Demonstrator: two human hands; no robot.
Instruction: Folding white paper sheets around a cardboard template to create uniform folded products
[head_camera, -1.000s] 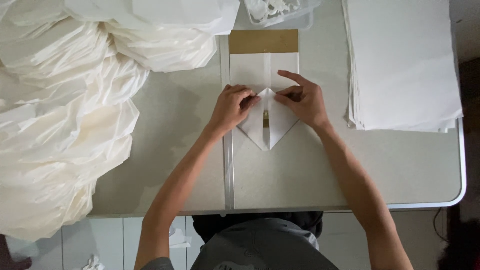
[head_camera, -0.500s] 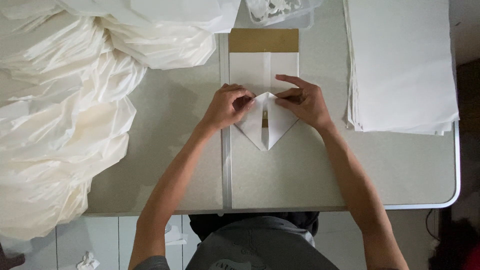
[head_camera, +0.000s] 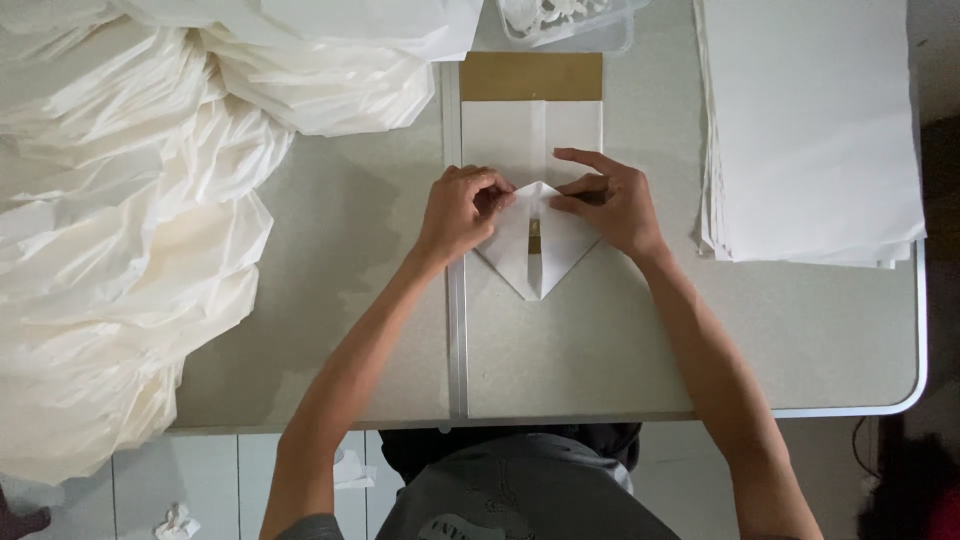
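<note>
A white paper piece (head_camera: 535, 250) lies on the grey table (head_camera: 600, 350), its near end folded into a downward point, with a brown cardboard strip (head_camera: 531, 76) at its far end. My left hand (head_camera: 462, 212) pinches the left folded flap with curled fingers. My right hand (head_camera: 607, 198) presses the right flap near the centre crease. The two hands almost meet over the middle of the paper.
A stack of white sheets (head_camera: 810, 130) sits at the right. A large heap of crumpled white paper (head_camera: 120, 220) covers the left side. A clear plastic tub (head_camera: 565, 20) stands at the far edge. Scraps lie on the tiled floor (head_camera: 175, 520).
Both hands stay on the folded flaps; the fingers have shifted only slightly along the crease.
</note>
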